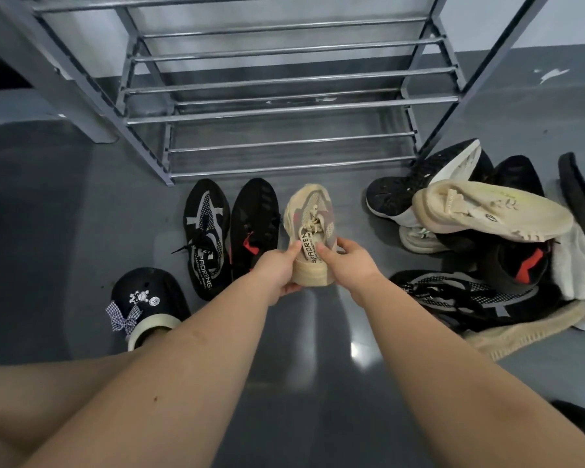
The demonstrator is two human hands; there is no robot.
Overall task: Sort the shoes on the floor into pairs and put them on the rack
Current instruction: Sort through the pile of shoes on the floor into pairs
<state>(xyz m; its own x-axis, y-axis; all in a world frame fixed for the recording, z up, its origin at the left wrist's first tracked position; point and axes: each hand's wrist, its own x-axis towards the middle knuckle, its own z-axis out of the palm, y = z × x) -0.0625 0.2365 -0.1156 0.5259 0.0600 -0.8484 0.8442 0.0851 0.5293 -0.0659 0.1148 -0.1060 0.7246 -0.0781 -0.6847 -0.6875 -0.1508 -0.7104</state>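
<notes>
Fingers of both hands clamp a beige sneaker on glossy grey floor before the rack.

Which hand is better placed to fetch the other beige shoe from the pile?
Right, probably. The right hand is nearer the beige shoe lying sole-up atop the pile, while the left hand could keep its grip on the held beige sneaker.

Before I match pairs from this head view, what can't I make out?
- Pile of shoes: lower shoes covered by the beige shoe lying sole-up, so the count is unclear.
- Black shoe: cut off by the right edge.
- Shoe rack: upper tiers beyond the top edge.
- Beige sneaker: heel covered by left hand and right hand.
</notes>
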